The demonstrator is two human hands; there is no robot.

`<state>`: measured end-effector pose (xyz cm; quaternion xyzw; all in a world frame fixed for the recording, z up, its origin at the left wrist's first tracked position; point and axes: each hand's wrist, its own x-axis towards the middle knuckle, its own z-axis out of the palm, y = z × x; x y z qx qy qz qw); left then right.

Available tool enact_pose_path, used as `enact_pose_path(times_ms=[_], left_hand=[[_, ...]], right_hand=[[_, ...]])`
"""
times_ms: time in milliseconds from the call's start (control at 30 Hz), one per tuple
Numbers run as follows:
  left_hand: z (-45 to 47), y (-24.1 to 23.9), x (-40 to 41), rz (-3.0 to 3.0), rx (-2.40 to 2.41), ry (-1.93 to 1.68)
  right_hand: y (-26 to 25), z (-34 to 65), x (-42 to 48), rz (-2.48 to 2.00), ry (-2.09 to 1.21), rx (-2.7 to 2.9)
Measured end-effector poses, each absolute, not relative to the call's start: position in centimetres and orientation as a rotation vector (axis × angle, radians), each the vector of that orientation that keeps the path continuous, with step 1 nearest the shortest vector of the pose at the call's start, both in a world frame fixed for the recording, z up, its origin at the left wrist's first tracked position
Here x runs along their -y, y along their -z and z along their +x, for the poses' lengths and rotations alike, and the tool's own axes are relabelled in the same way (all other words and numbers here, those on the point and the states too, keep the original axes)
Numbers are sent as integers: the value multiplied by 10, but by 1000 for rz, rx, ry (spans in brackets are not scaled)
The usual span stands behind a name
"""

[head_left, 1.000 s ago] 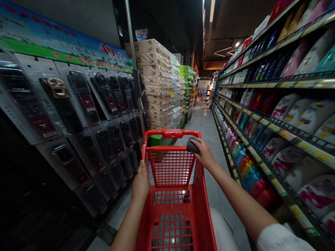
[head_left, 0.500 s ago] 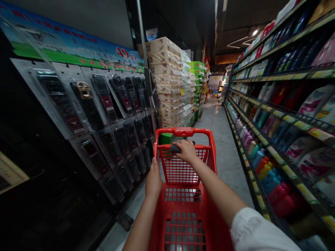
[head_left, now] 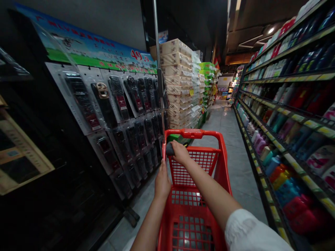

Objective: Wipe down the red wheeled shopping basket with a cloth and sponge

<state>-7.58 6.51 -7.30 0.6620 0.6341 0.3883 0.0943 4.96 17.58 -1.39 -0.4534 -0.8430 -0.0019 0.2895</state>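
A red plastic shopping cart [head_left: 194, 134] with a grid basket is right in front of me. My left hand [head_left: 162, 181] is on the cart's left side rim, its fingers along the edge and partly hidden. My right hand [head_left: 180, 153] reaches across to the cart's upper left corner. It is closed around a dark grey, rounded object [head_left: 170, 149] whose ends show on both sides of the fist; its kind is unclear. No goods show in the visible part of the basket.
On the left, packaged belts [head_left: 104, 101] hang on a display rack close to the cart, beside a metal pole [head_left: 157, 38]. Stacked tissue packs [head_left: 178, 80] stand beyond. Shelves of bottles [head_left: 277, 167] line the right. A grey tiled aisle [head_left: 222, 120] runs ahead.
My right hand, with the dark object, has moved left along the cart to its corner. The view has turned left, so the cart and shelves sit farther right. My left hand stays on the rim.
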Motion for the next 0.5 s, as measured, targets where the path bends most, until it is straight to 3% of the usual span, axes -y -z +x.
enact_pose_path(times_ms=[300, 500], left_hand=[[-71, 65, -56, 1861, -1996, -1082], [-75, 74, -60, 1872, -1947, -1155]], right_hand=[[7, 86, -169, -1144, -75, 2218], [-6, 50, -183, -963, -194, 2064]])
